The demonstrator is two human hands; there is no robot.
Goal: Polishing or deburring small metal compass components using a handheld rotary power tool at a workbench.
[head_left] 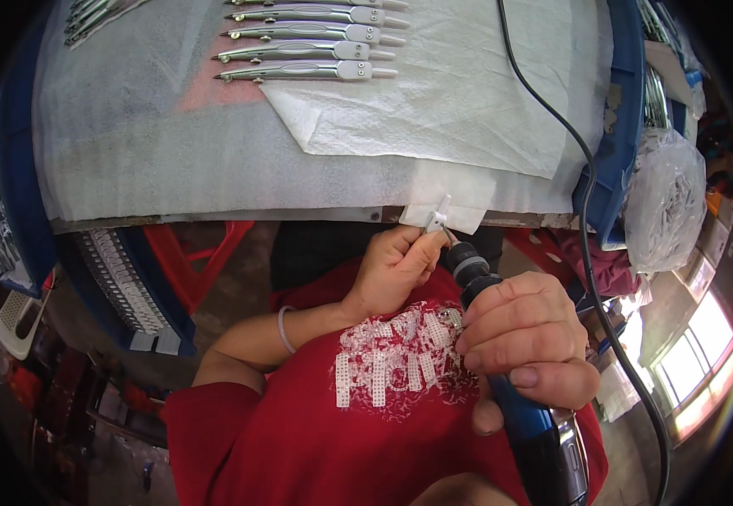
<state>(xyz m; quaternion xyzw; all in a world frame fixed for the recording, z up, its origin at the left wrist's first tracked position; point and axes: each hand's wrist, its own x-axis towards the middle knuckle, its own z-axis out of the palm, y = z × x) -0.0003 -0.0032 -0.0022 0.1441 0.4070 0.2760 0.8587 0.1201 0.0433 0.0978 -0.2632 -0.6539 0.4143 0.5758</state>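
Observation:
At the table's near edge, my left hand (393, 268) is closed in a pinch on a drawing compass (437, 221). Its white top shows beyond the fingertips; the hand covers the rest. My right hand (535, 333) wraps round a blue and black electric screwdriver (528, 422), which tilts up and left. The tool's tip reaches the white top, but whether it sits in a screw is too small to tell. Farther up the table, several finished-looking silver compasses (303, 72) with white tops lie side by side in a row.
White foam sheeting (172, 169) covers the table. A black cord (587, 169) runs down the right side. Blue bins (623, 143) flank the table, and a clear plastic bag (665, 198) hangs at the right. More metal parts (96, 17) lie at the far left. Below stands a red stool (182, 266).

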